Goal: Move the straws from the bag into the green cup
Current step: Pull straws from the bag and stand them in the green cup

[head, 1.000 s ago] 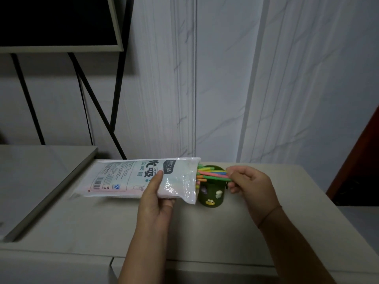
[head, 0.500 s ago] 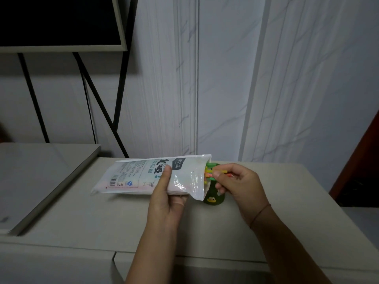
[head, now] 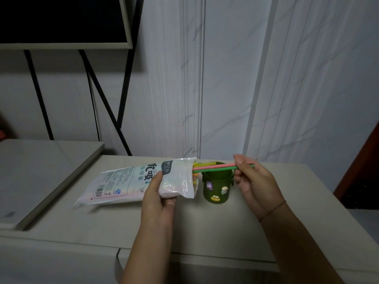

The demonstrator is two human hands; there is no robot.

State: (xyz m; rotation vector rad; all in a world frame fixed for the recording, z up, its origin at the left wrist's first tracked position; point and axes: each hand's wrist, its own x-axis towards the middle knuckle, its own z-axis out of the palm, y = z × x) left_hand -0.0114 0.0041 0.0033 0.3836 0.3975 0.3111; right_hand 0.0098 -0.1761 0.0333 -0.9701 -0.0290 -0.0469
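2 straws (head: 215,168), pink and green, lie level across the green cup (head: 217,187) at centre frame, pinched in the right hand (head: 252,181) fingers. More sit in the bag (head: 127,181). The left hand (head: 158,193) fingers clamp its mouth above the bench (head: 102,218). Best to pull fully clear, tip ends down, then release inside the rim.

Forearms extended, left hand (head: 158,193) grips, right hand (head: 253,181) pinches.
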